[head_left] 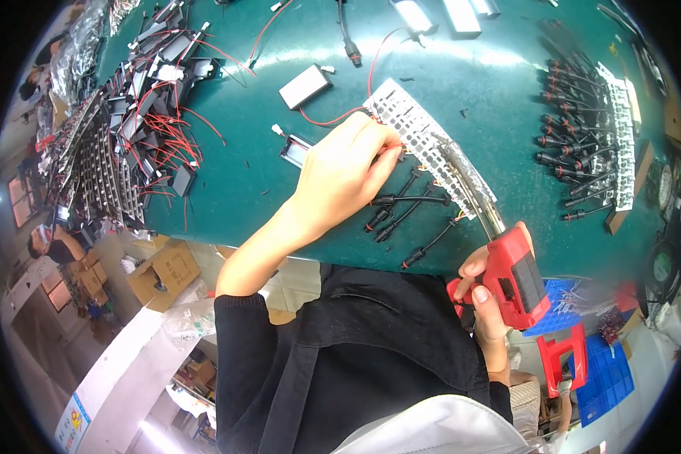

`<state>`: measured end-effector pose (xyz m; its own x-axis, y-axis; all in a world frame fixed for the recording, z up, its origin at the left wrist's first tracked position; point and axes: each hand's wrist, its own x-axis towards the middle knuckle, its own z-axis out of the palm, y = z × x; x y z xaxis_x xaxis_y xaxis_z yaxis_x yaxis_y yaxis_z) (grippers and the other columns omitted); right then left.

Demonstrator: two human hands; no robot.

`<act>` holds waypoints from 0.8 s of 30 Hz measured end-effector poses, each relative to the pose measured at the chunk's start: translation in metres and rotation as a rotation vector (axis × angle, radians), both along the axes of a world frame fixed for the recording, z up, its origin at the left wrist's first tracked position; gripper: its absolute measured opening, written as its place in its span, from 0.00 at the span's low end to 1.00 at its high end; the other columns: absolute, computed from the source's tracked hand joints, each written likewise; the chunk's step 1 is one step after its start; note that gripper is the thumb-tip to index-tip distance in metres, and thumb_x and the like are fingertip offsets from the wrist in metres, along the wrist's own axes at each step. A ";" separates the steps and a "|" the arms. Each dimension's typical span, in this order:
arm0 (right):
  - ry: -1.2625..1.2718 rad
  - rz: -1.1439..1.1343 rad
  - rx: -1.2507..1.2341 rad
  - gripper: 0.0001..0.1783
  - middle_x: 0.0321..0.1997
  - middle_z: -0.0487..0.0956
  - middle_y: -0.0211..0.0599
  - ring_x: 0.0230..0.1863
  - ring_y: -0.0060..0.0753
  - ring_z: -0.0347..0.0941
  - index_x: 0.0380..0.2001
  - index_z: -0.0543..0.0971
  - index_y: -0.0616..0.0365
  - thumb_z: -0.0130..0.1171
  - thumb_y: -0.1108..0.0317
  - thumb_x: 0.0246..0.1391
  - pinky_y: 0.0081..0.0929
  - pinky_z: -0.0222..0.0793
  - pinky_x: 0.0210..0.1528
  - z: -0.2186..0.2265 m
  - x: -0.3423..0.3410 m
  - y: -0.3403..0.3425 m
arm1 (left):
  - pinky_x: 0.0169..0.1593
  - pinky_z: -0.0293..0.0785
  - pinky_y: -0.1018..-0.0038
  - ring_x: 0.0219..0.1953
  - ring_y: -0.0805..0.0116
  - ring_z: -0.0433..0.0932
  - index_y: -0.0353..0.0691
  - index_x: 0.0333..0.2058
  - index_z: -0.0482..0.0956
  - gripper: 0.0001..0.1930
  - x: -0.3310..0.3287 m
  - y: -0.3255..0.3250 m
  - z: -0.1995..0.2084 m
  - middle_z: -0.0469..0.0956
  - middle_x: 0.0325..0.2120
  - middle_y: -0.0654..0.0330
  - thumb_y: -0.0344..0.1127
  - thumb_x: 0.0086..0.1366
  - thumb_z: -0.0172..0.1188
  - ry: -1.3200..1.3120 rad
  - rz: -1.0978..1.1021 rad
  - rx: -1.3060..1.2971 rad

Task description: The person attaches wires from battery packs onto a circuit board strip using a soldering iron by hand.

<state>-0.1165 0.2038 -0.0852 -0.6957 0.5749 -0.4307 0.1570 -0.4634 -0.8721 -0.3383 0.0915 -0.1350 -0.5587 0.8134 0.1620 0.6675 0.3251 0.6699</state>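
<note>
Red plastic fills my right hand [490, 318], which is wrapped around the grip of a soldering gun [516, 278] at lower right of centre, its metal barrel angled over the white circuit-board panel [407, 113]. That panel lies on the green tabletop [492, 83] at upper centre. My left hand [344, 166] has its fingertips together at the panel's left edge; I cannot tell what they pinch. Black connector leads [413, 258] lie just below. Dark printing marks a cardboard box [166, 276] at lower left.

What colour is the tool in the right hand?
The tool: red with a dark grey panel; head view.
</note>
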 end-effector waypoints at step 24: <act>-0.002 0.198 0.045 0.46 0.34 0.74 0.41 0.23 0.26 0.69 0.66 0.44 0.64 0.57 0.69 0.50 0.22 0.69 0.27 -0.016 0.003 -0.002 | 0.32 0.74 0.72 0.28 0.64 0.77 0.39 0.32 0.79 0.08 -0.009 -0.001 0.002 0.76 0.27 0.59 0.25 0.51 0.64 0.136 -0.076 0.071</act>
<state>-0.1134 0.2020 -0.1014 -0.7963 0.4459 -0.4087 0.2425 -0.3837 -0.8911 -0.3475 0.0906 -0.1327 -0.4651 0.8363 0.2901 0.7741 0.2253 0.5916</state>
